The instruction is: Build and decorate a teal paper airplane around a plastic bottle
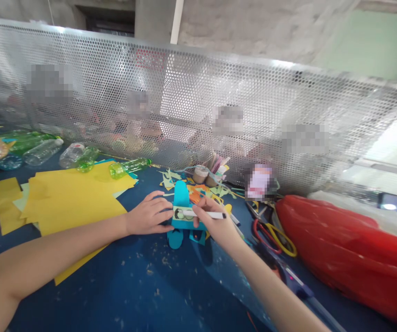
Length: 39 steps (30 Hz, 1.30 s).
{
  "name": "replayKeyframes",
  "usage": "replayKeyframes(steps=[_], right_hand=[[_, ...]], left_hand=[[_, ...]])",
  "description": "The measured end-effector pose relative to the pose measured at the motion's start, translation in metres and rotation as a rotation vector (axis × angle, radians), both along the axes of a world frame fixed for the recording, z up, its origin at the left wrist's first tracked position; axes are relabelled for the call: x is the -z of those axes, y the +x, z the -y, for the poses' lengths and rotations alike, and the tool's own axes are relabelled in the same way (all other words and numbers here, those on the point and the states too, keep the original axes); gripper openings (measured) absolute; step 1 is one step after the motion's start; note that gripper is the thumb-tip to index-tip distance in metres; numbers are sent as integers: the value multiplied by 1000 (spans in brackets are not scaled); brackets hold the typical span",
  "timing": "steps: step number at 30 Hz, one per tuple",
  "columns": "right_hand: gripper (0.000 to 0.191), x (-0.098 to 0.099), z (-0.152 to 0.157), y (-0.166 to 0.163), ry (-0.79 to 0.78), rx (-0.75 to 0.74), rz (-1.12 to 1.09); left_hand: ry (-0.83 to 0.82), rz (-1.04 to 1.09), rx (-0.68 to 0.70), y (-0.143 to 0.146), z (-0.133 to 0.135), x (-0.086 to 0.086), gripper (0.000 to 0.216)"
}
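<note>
A bright blue paper model shaped like a toy plane (186, 224) lies on the table, with rounded flaps reaching away from and toward me. A pale strip with black line drawings (183, 213) covers its upper face. My left hand (150, 215) holds the model's left end, thumb at the near corner and fingers across the far one. Pinched in my right hand (214, 216) is a white marker pen (212, 215) with a black end. Its tip is by the drawn strip, partly hidden by my fingers.
Yellow paper sheets (75, 193) lie left, with plastic bottles (129, 168) behind. Paper scraps (171, 177), cups of pens (201, 174) and a phone (260, 180) stand near the perforated metal screen (191, 92). Scissors (281, 240), a glue gun (297, 281) and a red plastic bag (344, 249) lie right. People sit beyond the screen.
</note>
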State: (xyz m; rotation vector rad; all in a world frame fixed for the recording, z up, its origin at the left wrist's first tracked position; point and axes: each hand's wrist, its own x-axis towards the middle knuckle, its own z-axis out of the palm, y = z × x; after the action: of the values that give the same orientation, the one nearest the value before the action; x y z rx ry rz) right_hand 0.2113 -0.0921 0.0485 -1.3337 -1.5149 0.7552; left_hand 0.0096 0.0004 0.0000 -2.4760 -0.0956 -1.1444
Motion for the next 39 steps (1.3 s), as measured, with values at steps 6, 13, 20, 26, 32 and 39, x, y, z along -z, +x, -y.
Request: replayKeyframes(steps=[6,13,20,26,32,39], right_hand=[[24,-1,1,0,-10,5,16],[22,-3,2,-1,-22,2,29],[22,-1,2,0,-34,9,32],[22,-1,2,-1,-27,-1,12],[19,0,2,1,-62,-20,49],[18,-5,3,0,-55,-3,50]], left_hand=[[1,-3,-18,0,0,-1,25],[-14,-8,-11,0,0,0,25],[-10,-5,-17,0,-1,2,24],[-8,1,-10,-1,-2,3,25],[-8,-3,-3,-1,-1,2,25],[-14,-8,-13,0,-1,2,25]])
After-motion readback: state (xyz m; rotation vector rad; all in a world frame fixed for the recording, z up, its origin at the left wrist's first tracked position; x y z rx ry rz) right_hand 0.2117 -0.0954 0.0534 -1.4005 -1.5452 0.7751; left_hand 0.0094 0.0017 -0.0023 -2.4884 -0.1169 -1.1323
